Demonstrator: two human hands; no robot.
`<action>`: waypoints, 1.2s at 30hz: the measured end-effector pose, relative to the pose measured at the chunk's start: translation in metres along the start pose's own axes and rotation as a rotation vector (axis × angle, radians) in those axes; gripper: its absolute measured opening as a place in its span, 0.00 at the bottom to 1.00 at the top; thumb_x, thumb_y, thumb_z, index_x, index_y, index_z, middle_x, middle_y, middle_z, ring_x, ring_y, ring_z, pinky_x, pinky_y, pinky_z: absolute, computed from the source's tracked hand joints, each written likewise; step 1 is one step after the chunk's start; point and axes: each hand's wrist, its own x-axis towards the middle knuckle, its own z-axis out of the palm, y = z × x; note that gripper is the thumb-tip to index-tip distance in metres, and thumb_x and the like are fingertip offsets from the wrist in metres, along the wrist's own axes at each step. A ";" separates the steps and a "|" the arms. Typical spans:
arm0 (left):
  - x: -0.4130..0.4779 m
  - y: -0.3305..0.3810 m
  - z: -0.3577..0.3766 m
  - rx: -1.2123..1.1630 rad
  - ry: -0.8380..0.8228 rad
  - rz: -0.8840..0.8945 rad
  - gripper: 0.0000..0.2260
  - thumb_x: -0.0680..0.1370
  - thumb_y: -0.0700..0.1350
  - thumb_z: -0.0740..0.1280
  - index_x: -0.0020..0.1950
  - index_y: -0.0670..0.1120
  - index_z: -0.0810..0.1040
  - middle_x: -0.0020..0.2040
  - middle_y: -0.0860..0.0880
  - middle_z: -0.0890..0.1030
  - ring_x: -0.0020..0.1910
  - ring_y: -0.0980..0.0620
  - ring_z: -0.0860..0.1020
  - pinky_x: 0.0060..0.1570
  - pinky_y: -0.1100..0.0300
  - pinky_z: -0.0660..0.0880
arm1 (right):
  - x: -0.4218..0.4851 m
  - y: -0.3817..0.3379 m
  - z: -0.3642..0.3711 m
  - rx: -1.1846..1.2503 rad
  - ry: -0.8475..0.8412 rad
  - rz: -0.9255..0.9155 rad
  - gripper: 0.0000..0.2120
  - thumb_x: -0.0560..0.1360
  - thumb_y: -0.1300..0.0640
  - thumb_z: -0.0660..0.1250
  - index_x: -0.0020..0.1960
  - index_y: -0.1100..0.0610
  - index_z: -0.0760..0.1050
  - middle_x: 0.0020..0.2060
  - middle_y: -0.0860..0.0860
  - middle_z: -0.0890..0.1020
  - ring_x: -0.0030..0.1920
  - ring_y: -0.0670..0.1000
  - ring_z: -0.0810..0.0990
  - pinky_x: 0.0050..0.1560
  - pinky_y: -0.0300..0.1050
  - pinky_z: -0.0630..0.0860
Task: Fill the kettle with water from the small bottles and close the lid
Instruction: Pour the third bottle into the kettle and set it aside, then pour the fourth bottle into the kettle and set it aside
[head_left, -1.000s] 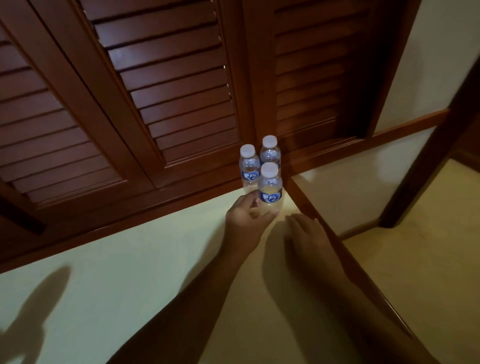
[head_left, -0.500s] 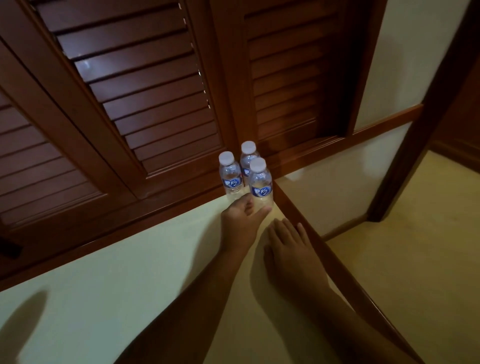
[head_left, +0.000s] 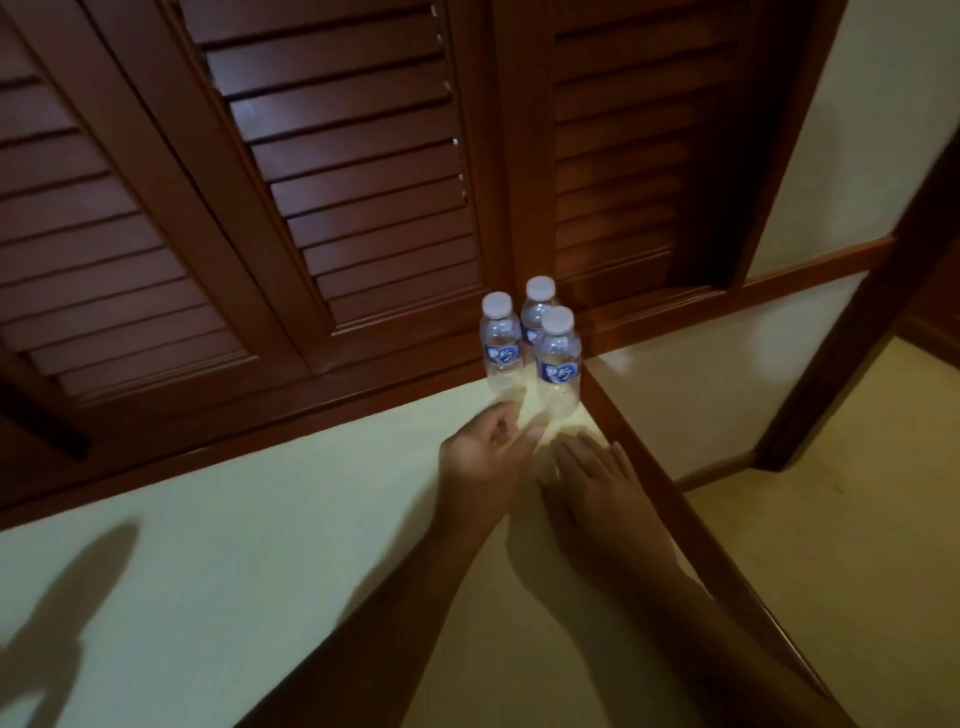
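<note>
Three small bottles in the far corner, both our hands just short of them.

On the pale desk (head_left: 218, 525) our left hand (head_left: 485, 452) has its fingers (head_left: 506, 423) loosely curled and open, holding nothing, near the left bottle (head_left: 501, 345); the back bottle (head_left: 535, 312) and front bottle (head_left: 558, 358) stand upright against the louvered doors (head_left: 332, 171). Our right hand (head_left: 597, 483) lies flat, fingers spread.
</note>
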 end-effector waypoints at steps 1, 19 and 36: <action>-0.013 0.001 -0.015 -0.011 -0.019 -0.010 0.18 0.76 0.56 0.76 0.66 0.55 0.84 0.55 0.65 0.86 0.56 0.64 0.84 0.60 0.62 0.80 | 0.001 -0.002 0.000 0.038 0.016 -0.042 0.29 0.84 0.44 0.46 0.71 0.60 0.74 0.69 0.58 0.77 0.74 0.57 0.71 0.75 0.61 0.65; -0.329 -0.048 -0.283 0.313 0.628 -0.208 0.12 0.82 0.43 0.71 0.64 0.55 0.84 0.60 0.67 0.83 0.63 0.67 0.79 0.61 0.73 0.72 | -0.113 -0.289 0.077 0.519 -0.400 -0.827 0.24 0.84 0.47 0.59 0.78 0.51 0.66 0.75 0.43 0.69 0.77 0.37 0.60 0.74 0.30 0.54; -0.514 -0.094 -0.485 0.443 0.902 -0.263 0.13 0.83 0.44 0.70 0.68 0.52 0.83 0.60 0.61 0.84 0.60 0.65 0.81 0.59 0.70 0.76 | -0.236 -0.531 0.154 0.514 -0.470 -1.049 0.23 0.84 0.47 0.59 0.78 0.51 0.66 0.75 0.43 0.69 0.75 0.38 0.61 0.76 0.35 0.57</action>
